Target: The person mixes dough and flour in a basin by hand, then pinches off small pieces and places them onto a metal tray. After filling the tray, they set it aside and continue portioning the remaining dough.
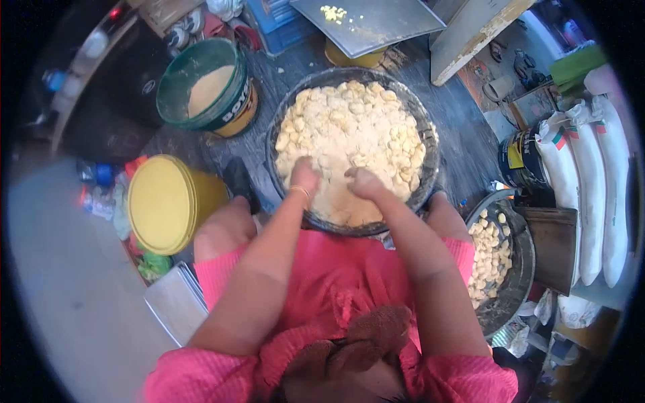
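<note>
In the head view, a big round black tub [435, 144] between my knees holds many pale dough-like pieces [336, 111] dusted with beige powder [349, 205]. Both my hands are inside its near half. My left hand [306, 177] reaches down into the powder left of centre, its fingers mostly hidden. To the right of it, my right hand [367, 183] rests low over the powder with bent fingers. Its thumb and fingers look apart, and no held thing shows between them.
A green bucket [232, 94] with beige powder stands back left, near a yellow-lidded bucket [160, 205]. A metal tray [376, 27] with yellow bits lies beyond the tub. At right are another black tub [527, 269] of pieces and white sacks [584, 195].
</note>
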`<state>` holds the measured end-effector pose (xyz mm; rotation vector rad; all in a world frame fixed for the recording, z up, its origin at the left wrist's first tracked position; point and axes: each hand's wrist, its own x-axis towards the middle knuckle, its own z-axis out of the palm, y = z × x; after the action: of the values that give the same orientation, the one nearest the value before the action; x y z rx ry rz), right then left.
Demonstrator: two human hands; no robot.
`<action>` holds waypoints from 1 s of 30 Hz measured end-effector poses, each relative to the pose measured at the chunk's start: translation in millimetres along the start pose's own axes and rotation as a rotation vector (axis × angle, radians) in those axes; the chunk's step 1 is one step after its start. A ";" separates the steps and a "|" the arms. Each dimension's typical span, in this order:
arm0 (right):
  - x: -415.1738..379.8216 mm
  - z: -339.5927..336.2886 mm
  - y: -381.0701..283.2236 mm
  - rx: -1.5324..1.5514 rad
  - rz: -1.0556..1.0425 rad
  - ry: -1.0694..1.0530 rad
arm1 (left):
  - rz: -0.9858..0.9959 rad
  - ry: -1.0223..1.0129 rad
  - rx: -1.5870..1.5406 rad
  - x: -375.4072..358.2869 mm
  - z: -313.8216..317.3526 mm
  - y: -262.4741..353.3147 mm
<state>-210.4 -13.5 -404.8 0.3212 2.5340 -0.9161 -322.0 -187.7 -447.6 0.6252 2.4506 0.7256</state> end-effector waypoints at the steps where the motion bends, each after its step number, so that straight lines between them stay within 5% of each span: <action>1: 5.9 8.6 -3.0 0.008 0.002 0.011 | 0.050 0.237 0.121 -10.7 17.3 5.3; 2: 6.8 23.1 -5.9 -0.120 -0.037 0.113 | 0.088 0.460 0.236 -22.2 33.0 4.1; 6: 20.3 47.2 -13.6 -0.385 0.021 0.088 | 0.170 0.446 0.380 -40.9 34.7 12.9; 8: 24.5 44.0 -25.5 -0.366 0.077 0.107 | 0.084 0.001 0.313 -31.4 17.6 23.0; 12: 32.7 32.2 -35.3 -0.229 0.186 0.127 | -0.135 -0.098 0.162 -20.6 9.9 28.2; 17: 48.7 20.0 -7.2 0.067 0.259 0.318 | 0.179 0.218 0.227 -26.3 23.4 24.8; 21: 48.1 -12.2 -18.6 -0.014 0.267 0.441 | 0.134 0.206 0.140 -13.6 25.0 24.8; 23: 53.0 -13.0 -22.9 -0.179 0.075 0.512 | -0.125 0.174 -0.376 -5.8 8.7 35.1; 26: 80.0 22.0 -14.9 0.043 -0.131 0.392 | -0.098 0.387 -0.475 10.1 -2.7 41.2; 27: 75.9 21.4 -27.9 -0.146 -0.020 0.214 | -0.117 0.367 -0.472 14.9 -9.8 41.2; 30: 65.3 35.3 -25.3 -0.309 -0.143 0.239 | -0.041 0.617 -0.188 24.4 -6.2 32.8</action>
<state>-266.0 -51.0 -445.5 0.1627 2.8982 -0.5467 -335.1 -151.9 -431.7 0.3011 2.8755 1.2659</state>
